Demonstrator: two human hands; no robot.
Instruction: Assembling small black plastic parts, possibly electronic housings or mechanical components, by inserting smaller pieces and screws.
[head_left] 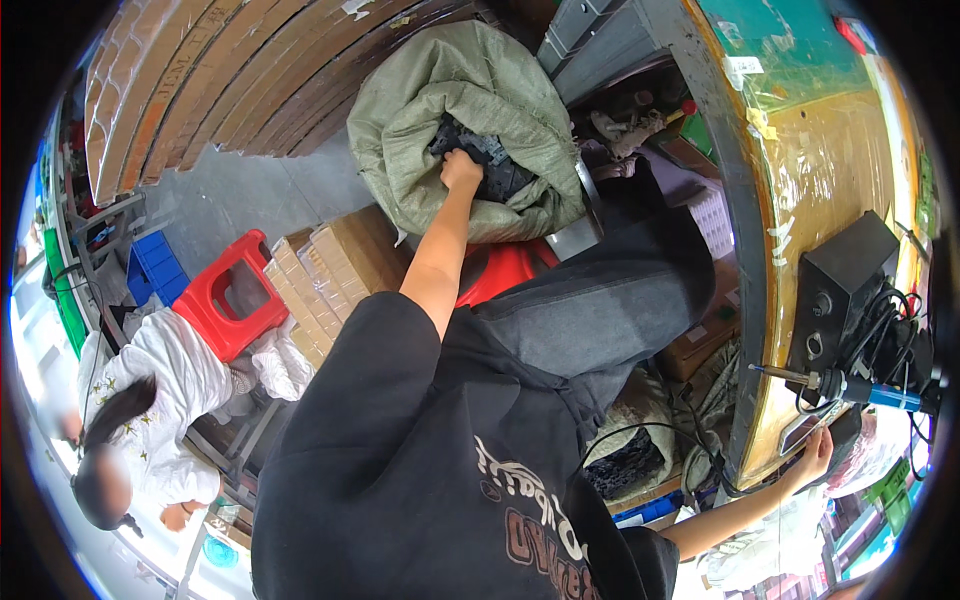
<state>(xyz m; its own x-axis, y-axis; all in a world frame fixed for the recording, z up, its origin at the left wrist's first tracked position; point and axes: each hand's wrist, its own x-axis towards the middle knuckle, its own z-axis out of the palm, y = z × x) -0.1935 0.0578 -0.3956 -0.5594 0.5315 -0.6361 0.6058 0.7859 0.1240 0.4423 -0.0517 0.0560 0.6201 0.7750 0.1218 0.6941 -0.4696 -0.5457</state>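
A: Item one, the left hand?
B: Left hand (461, 170): it is dipping into the mouth of a greenish woven sack (420, 80), fingers curling inward, fingertips touching the dark pieces (508, 182) inside. Whether it is gripping one, I cannot tell — the fingertips are sinking out of sight.
A: And the pieces?
B: Dark, small, jumbled; they are lying loose within the sack's rolled-down rim, around and beyond the fingers.
A: Item two, the right hand?
B: Right hand (815, 458): it is resting at the near edge of the yellowish bench (825, 150), fingers slightly bending, beside a small flat framed object (797, 434). Contact is showing unclearly, and I cannot tell if it is holding anything.
A: Nearby stock?
B: A blue-handled tool (885, 394) is lying just beyond that hand, in front of a black box (845, 265). Cardboard cartons (345, 262) are standing near the sack — and a red stool (207, 295) is standing past them, beside a co-worker in white (165, 370).
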